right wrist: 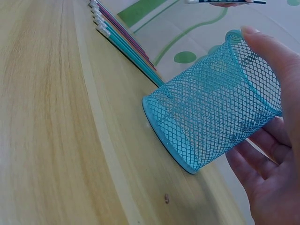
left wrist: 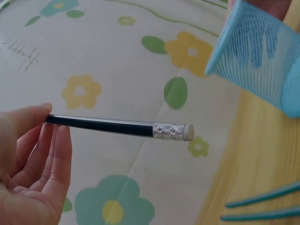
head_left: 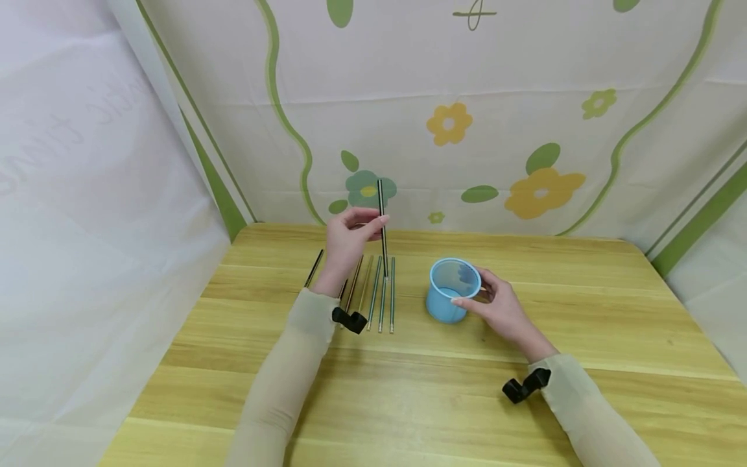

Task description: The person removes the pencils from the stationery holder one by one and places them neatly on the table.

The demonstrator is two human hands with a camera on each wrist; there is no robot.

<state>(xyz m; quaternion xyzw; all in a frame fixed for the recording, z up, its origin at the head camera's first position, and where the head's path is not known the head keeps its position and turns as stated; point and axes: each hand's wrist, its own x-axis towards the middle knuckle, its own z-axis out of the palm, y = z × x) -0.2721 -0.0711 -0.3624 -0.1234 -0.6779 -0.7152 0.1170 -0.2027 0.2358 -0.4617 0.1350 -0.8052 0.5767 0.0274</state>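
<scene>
My left hand (head_left: 347, 243) pinches a black-and-silver striped pencil (head_left: 382, 202) between thumb and fingers. It is held nearly upright above the row of pencils, its white eraser end (left wrist: 187, 132) pointing down. My right hand (head_left: 504, 311) grips a light blue mesh pencil cup (head_left: 446, 306) from its right side, thumb at the rim. The cup's mouth faces up, and I see nothing inside it. In the right wrist view the cup's base (right wrist: 168, 140) is close to the tabletop; whether it touches cannot be told.
Several pencils lie side by side left of the cup: teal ones (head_left: 392, 295), a gold one (head_left: 366, 285) and dark ones (head_left: 314, 268), some partly hidden by my left arm. The wooden table (head_left: 420, 402) ends at a printed curtain (head_left: 397, 65). A tiny dark speck (right wrist: 167, 198) lies near the cup.
</scene>
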